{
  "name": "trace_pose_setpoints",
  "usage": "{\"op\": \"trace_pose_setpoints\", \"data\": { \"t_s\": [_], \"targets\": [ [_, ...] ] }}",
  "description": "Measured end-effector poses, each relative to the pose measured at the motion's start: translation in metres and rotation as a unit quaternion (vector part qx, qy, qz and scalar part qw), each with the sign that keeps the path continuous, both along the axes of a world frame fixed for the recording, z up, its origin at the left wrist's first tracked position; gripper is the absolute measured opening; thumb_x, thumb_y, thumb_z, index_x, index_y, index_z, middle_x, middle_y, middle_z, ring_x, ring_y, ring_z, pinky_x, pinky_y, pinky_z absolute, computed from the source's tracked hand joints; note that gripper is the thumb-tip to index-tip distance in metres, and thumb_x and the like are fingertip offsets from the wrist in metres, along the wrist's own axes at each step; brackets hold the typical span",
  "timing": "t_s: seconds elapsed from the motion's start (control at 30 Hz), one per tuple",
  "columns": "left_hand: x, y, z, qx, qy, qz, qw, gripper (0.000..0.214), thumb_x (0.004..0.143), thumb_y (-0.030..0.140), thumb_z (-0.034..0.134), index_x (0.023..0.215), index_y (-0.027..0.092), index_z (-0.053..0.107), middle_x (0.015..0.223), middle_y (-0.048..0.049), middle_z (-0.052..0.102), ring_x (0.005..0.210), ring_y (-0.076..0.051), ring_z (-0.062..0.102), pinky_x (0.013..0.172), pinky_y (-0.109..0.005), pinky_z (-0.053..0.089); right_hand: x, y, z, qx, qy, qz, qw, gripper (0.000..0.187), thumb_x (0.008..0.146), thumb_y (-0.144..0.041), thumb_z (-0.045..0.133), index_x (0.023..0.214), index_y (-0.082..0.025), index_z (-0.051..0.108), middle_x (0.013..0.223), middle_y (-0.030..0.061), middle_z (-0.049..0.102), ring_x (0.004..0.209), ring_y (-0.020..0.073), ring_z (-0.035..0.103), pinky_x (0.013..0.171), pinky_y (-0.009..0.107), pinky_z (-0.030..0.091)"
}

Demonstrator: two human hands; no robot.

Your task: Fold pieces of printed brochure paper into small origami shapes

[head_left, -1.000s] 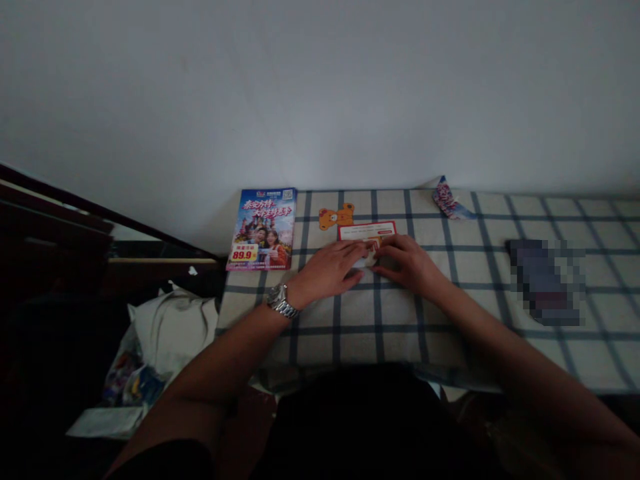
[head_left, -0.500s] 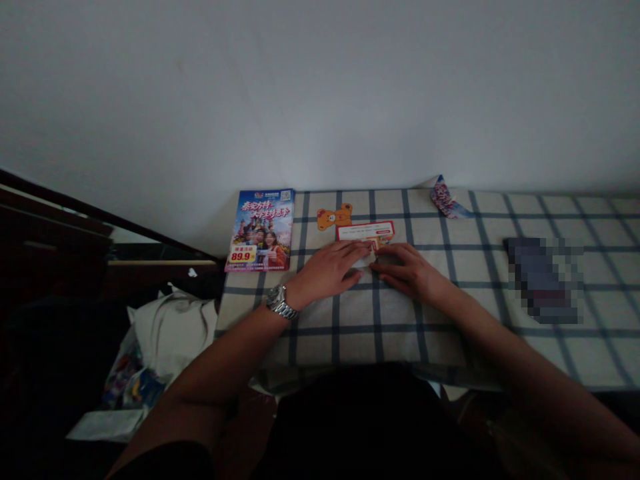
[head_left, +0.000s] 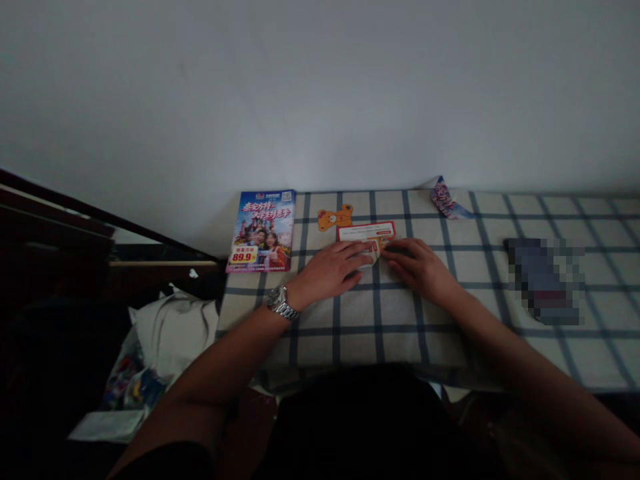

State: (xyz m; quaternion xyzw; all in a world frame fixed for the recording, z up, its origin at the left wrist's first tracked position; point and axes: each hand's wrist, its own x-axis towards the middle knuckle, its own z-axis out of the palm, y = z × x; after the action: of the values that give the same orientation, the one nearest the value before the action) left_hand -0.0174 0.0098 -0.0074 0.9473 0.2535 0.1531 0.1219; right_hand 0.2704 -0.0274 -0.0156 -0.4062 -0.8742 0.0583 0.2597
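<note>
A folded paper leaflet (head_left: pixel 361 232), white with a red border and printed orange and red parts, lies on the checked cloth. Across its lower left part my left hand (head_left: pixel 331 272) rests flat, fingers stretched out, with a metal watch on the wrist. My right hand (head_left: pixel 424 270) is at the leaflet's right side, thumb and fingers closed on the corner there. Between the hands, a slanted folded edge with red print shows. The fingers cover part of the paper.
A stack of colourful flyers (head_left: pixel 263 230) lies to the left, near a bear picture (head_left: pixel 335 218). A folded strip of printed paper (head_left: pixel 446 200) rests by the wall (head_left: pixel 320 93). A blurred dark object (head_left: pixel 543 280) lies right. White bags (head_left: pixel 173 327) stand below left.
My right hand has shifted slightly right, apart from the left fingers. More of the leaflet's red print and slanted edge now shows. My left hand stays in nearly the same place.
</note>
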Motion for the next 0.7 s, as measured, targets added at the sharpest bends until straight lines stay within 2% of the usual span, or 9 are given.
{"op": "trace_pose_setpoints", "data": {
  "t_s": [0.27, 0.53, 0.7],
  "targets": [
    [-0.001, -0.002, 0.000, 0.024, 0.005, 0.005, 1.000, 0.037, 0.109, 0.031, 0.057, 0.145, 0.031, 0.064, 0.159, -0.0073, 0.053, 0.146, -0.029, 0.050, 0.121, -0.051, 0.049, 0.004, 0.003, -0.002, -0.005, -0.032, -0.039, 0.999, 0.033, 0.107, -0.025, 0.056, 0.135, -0.024, 0.073, 0.135, 0.0117, 0.072, 0.119, 0.0305, 0.066, 0.105, 0.053, 0.057],
    [-0.001, -0.001, -0.001, 0.024, -0.004, -0.001, 1.000, 0.035, 0.109, 0.030, 0.055, 0.143, 0.029, 0.065, 0.159, -0.0082, 0.053, 0.146, -0.028, 0.050, 0.121, -0.052, 0.050, 0.006, 0.012, -0.002, 0.022, -0.035, -0.105, 0.994, 0.035, 0.107, -0.025, 0.053, 0.136, -0.023, 0.072, 0.129, 0.0143, 0.071, 0.113, 0.0331, 0.064, 0.100, 0.055, 0.059],
    [0.000, -0.002, -0.002, 0.027, -0.006, -0.001, 1.000, 0.035, 0.108, 0.030, 0.056, 0.142, 0.029, 0.065, 0.158, -0.0083, 0.054, 0.145, -0.029, 0.051, 0.119, -0.052, 0.052, 0.005, 0.014, -0.005, 0.032, -0.020, -0.116, 0.992, 0.038, 0.107, -0.022, 0.050, 0.139, -0.025, 0.069, 0.125, 0.0138, 0.070, 0.112, 0.0338, 0.063, 0.099, 0.057, 0.060]
  ]
}}
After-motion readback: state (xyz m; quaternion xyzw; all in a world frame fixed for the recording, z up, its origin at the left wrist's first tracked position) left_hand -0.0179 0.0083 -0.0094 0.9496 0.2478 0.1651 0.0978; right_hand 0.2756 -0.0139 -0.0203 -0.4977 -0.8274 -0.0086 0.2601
